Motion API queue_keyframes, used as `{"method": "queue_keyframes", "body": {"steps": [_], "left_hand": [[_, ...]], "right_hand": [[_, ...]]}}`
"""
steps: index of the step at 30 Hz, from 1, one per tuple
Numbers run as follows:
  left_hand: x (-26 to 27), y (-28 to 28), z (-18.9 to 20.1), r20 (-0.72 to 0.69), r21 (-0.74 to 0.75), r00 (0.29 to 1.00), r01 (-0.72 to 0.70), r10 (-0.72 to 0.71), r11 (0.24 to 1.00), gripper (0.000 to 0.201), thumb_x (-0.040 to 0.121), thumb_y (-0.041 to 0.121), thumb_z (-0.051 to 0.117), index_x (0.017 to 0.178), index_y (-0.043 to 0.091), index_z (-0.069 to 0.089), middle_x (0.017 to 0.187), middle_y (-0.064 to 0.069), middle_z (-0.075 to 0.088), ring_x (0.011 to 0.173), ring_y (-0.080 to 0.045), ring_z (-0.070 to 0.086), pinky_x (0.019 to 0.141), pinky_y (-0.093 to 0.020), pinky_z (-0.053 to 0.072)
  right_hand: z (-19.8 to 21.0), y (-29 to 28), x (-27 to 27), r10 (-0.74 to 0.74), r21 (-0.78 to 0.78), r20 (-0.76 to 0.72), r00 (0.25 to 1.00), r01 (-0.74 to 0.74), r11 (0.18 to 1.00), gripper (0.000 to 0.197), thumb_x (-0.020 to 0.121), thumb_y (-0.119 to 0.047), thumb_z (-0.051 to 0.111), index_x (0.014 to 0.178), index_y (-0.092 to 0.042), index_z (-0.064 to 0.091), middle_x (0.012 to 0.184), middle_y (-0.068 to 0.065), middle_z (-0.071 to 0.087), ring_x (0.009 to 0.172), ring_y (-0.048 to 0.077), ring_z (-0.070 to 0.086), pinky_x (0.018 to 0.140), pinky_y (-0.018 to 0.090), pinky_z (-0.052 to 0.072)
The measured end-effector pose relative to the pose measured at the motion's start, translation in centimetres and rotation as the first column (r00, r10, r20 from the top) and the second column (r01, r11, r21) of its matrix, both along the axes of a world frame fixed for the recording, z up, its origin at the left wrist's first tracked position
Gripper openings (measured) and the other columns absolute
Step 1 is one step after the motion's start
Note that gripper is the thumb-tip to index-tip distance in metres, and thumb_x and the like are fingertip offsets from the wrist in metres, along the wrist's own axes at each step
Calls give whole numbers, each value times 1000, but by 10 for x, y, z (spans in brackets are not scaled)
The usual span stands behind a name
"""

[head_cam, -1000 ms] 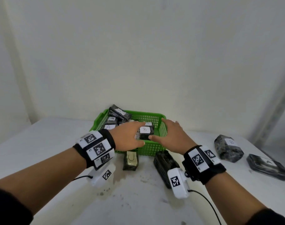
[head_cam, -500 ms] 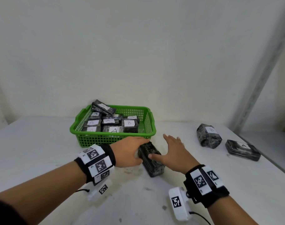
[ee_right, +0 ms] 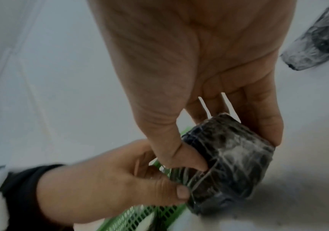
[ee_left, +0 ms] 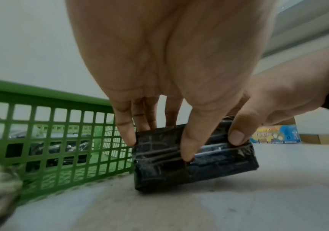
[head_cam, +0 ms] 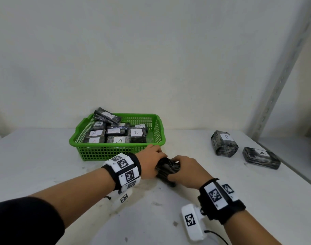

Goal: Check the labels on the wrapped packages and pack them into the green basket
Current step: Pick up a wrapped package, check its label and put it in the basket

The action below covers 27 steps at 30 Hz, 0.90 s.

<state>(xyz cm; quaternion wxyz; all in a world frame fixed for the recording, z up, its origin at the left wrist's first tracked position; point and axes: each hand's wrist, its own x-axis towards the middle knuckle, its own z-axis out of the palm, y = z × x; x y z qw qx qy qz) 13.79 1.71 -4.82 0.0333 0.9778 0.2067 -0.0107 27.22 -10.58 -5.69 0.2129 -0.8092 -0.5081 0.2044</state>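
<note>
A dark wrapped package (head_cam: 167, 169) (ee_left: 195, 156) (ee_right: 229, 164) lies on the white table just in front of the green basket (head_cam: 115, 152). My left hand (head_cam: 151, 163) grips its left side, thumb and fingers curled round it (ee_left: 159, 143). My right hand (head_cam: 184, 171) grips its right side, thumb on one face and fingers over the far edge (ee_right: 239, 137). No label shows on this package. The basket holds several wrapped packages with white labels, most marked A (head_cam: 119, 140) and one marked B (head_cam: 136, 132).
Two more wrapped packages lie on the table at the right: a bulky one labelled B (head_cam: 224, 143) and a flat one labelled A (head_cam: 261, 157). A grey metal upright (head_cam: 282, 76) stands at the back right. The table's right edge (head_cam: 296, 170) is near them.
Both hands left the basket and came down to the dark package in front of it. Half a second ago the right hand was spread flat beside it; now both hands grip it.
</note>
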Motion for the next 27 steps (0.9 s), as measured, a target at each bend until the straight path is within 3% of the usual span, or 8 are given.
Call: {"method": "queue_keyframes", "body": {"steps": [5,8,11,13,16,20,23,27], "left_hand": [[0,-4,2,92,-169,996,-2,17,986,59,85,40,70,138,24,50,127,1,56,117,-20,44,96,-26,31],[-8,0,6,233,-462,957,-49,174,886,59,80,41,78,133,28,56,125,8,62,115,-12,58,100,-25,43],[-15,6,5,306,-638,891,-71,337,767,49,76,40,83,120,27,67,115,10,68,107,-10,64,97,-24,46],[-18,10,3,348,-712,842,-49,412,701,44,74,40,84,113,25,71,110,7,71,101,-11,68,95,-27,51],[-22,11,-2,376,-843,774,56,510,535,38,80,26,81,114,14,70,110,-8,74,97,-19,73,88,-29,59],[-31,10,-11,362,-929,672,320,646,188,46,78,17,73,120,-1,66,119,-20,70,104,-29,70,94,-42,57],[-37,17,-19,384,-908,570,378,726,183,48,74,13,73,117,-8,64,117,-26,69,98,-29,72,84,-39,61],[-49,30,-22,386,-889,500,425,775,168,49,76,13,73,119,-9,62,117,-25,70,103,-33,71,83,-37,62]], "right_hand": [[5,-16,30,26,41,-139,990,-21,999,50,71,-35,77,120,-30,71,107,-4,74,92,11,70,76,20,52],[8,-20,42,43,128,-304,952,-4,992,59,56,-41,73,114,-26,73,105,2,76,88,14,71,81,25,55],[13,-17,48,82,249,-505,859,55,967,38,83,-11,76,120,-14,69,109,12,77,88,17,72,77,24,58],[15,-11,46,109,299,-579,808,87,950,35,91,-1,73,124,-12,66,114,13,77,96,21,75,87,29,61],[10,1,39,138,357,-645,751,138,924,31,90,-4,77,119,-11,70,114,14,78,102,24,76,97,36,60],[1,16,30,158,419,-703,693,223,880,28,87,-7,80,114,-2,76,108,16,80,103,32,77,98,41,60],[-3,28,23,155,425,-729,667,263,866,29,86,-8,81,113,-1,76,106,17,80,98,30,77,98,44,60],[0,41,17,226,406,-767,600,182,895,34,89,-4,76,122,0,71,114,19,78,100,25,75,95,35,59]]}}
